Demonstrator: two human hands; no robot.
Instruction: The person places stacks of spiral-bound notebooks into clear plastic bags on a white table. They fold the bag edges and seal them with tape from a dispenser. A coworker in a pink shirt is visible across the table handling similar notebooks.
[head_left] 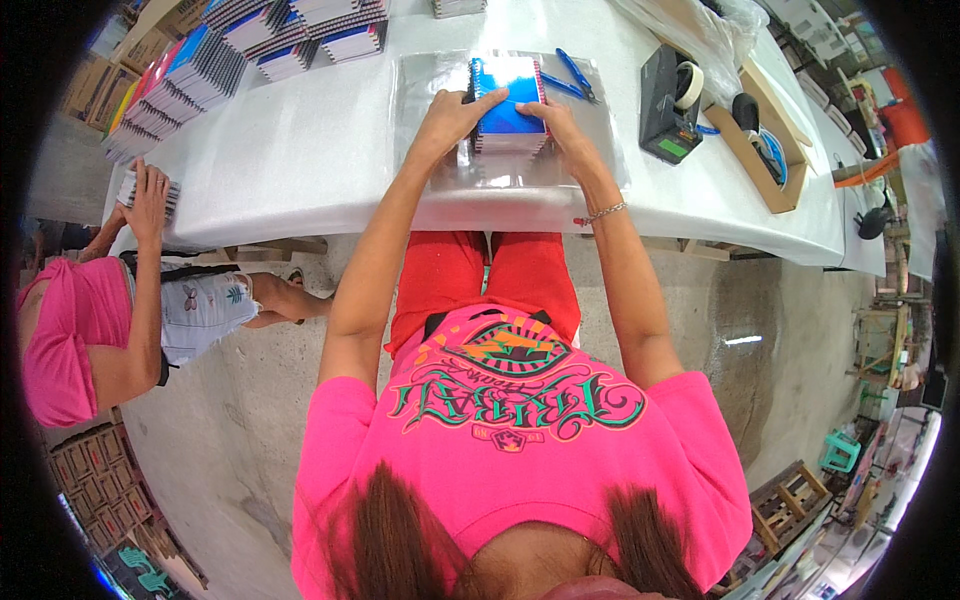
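While both hands press one stack: the scene turns on that small pile of spiral notebooks [508, 105].
Left hand [455, 112]: fingers spread and gripping the stack's left side.
Right hand [560, 125]: curled and clamped on its right side.
Stack position: straight ahead, centred on a clear plastic sheet [425, 90] over the white table [300, 160].
Long axis: runs away from the person, spiral edge on the left.
Nearer hand: neither; both touch it.
Nearby: blue scissors [570, 78] just right; tape dispenser [668, 105] farther right.
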